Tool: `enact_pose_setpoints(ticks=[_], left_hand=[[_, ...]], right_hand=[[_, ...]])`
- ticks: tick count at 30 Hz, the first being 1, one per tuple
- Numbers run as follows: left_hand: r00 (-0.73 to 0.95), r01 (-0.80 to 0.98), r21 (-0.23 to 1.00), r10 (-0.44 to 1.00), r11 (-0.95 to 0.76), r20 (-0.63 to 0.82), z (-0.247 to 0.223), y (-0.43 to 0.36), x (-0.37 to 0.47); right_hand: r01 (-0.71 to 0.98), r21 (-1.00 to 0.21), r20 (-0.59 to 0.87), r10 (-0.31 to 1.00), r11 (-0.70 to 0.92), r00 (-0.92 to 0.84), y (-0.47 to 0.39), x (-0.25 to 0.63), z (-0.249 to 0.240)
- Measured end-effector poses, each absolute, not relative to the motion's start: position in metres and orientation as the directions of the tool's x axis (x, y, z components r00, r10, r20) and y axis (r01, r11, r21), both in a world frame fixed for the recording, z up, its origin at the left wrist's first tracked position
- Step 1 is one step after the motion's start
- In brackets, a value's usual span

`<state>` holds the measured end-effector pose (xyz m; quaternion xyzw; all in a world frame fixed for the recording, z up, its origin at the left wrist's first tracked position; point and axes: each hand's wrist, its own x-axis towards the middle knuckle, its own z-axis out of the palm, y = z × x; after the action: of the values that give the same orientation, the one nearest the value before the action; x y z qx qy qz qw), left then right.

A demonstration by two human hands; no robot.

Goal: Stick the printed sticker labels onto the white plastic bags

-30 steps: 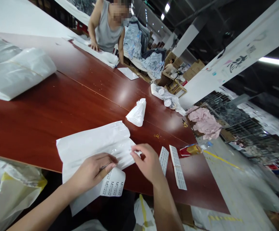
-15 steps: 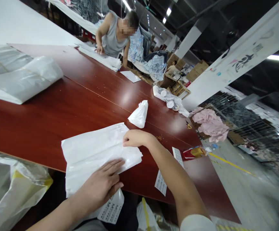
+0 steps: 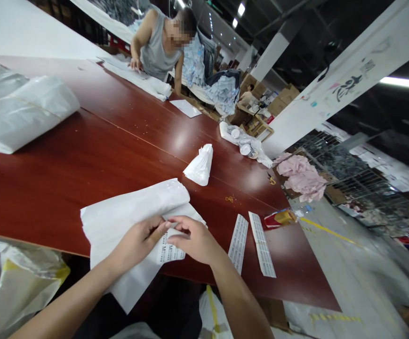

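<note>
A stack of white plastic sheets (image 3: pixel 119 230) lies at the front edge of the red-brown table, its right part curled over. Above it my left hand (image 3: pixel 142 240) pinches the upper left part of a printed label sheet (image 3: pixel 172 252). My right hand (image 3: pixel 193 238) meets it there, thumb and fingers closed round the sheet's upper edge. Two more label strips, one (image 3: pixel 238 242) nearer and one (image 3: pixel 261 245) farther right, rest on the table. Behind the stack stands a bunched white plastic bundle (image 3: pixel 200 165).
Large folded plastic sheeting (image 3: pixel 31 113) covers the table's left. Across the table (image 3: pixel 119 155), a person (image 3: pixel 158 44) leans over white sheets. A red and gold packet (image 3: pixel 280 219), scissors (image 3: pixel 271 179) and a wrapped bundle (image 3: pixel 244 143) lie right. White bags hang below the front edge.
My right hand has moved down from the stack's upper right to my left hand. The label sheet has come up from below the table edge onto the stack. The view has shifted slightly.
</note>
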<state>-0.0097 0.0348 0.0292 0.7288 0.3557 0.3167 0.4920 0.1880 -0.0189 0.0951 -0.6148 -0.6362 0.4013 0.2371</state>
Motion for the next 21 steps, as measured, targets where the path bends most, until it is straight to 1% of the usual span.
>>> enact_pose_setpoints(ticks=[1, 3, 6, 9, 12, 14, 15, 16, 18, 19, 20, 21], left_hand=[[0.564, 0.164, 0.954, 0.817, -0.250, 0.117, 0.027, 0.034, -0.009], [0.581, 0.133, 0.958, 0.803, -0.253, 0.132, 0.023, 0.030, -0.008], [0.559, 0.186, 0.936, 0.816, -0.297, 0.148, 0.019, 0.024, -0.006], [0.564, 0.220, 0.905, 0.804, -0.364, 0.186, 0.015, 0.020, -0.004], [0.530, 0.268, 0.895, 0.830, -0.357, 0.173, 0.014, 0.021, -0.003], [0.544, 0.268, 0.881, 0.816, -0.391, 0.197, 0.015, 0.023, -0.003], [0.583, 0.243, 0.857, 0.775, -0.455, 0.246, 0.016, 0.022, -0.002], [0.636, 0.205, 0.814, 0.706, -0.544, 0.311, 0.017, 0.021, -0.001], [0.734, 0.123, 0.686, 0.531, -0.717, 0.423, 0.018, 0.014, 0.003], [0.761, 0.107, 0.627, 0.469, -0.772, 0.448, 0.017, 0.008, 0.006], [0.771, 0.112, 0.585, 0.442, -0.803, 0.458, 0.017, 0.003, 0.009], [0.769, 0.130, 0.564, 0.442, -0.815, 0.462, 0.015, -0.003, 0.011]], right_hand=[[0.557, -0.823, -0.193, 0.977, -0.111, -0.090, -0.024, 0.188, 0.089], [0.497, -0.858, -0.193, 0.979, -0.133, -0.071, -0.028, 0.188, 0.080], [0.481, -0.875, -0.121, 0.987, -0.056, -0.105, -0.029, 0.186, 0.072], [0.507, -0.859, 0.051, 0.996, 0.079, -0.070, -0.034, 0.180, 0.065], [0.533, -0.813, 0.263, 0.965, 0.234, -0.022, -0.048, 0.175, 0.061], [0.519, -0.805, 0.310, 0.950, 0.286, -0.043, -0.059, 0.179, 0.066], [0.506, -0.819, 0.297, 0.954, 0.270, -0.027, -0.063, 0.185, 0.070], [0.492, -0.841, 0.272, 0.962, 0.225, 0.026, -0.066, 0.193, 0.076], [0.463, -0.883, 0.209, 0.951, 0.084, 0.226, -0.063, 0.214, 0.086], [0.446, -0.895, 0.173, 0.929, 0.009, 0.328, -0.059, 0.225, 0.090], [0.429, -0.901, 0.130, 0.910, -0.057, 0.394, -0.054, 0.236, 0.092], [0.418, -0.902, 0.084, 0.905, -0.109, 0.418, -0.049, 0.244, 0.092]])
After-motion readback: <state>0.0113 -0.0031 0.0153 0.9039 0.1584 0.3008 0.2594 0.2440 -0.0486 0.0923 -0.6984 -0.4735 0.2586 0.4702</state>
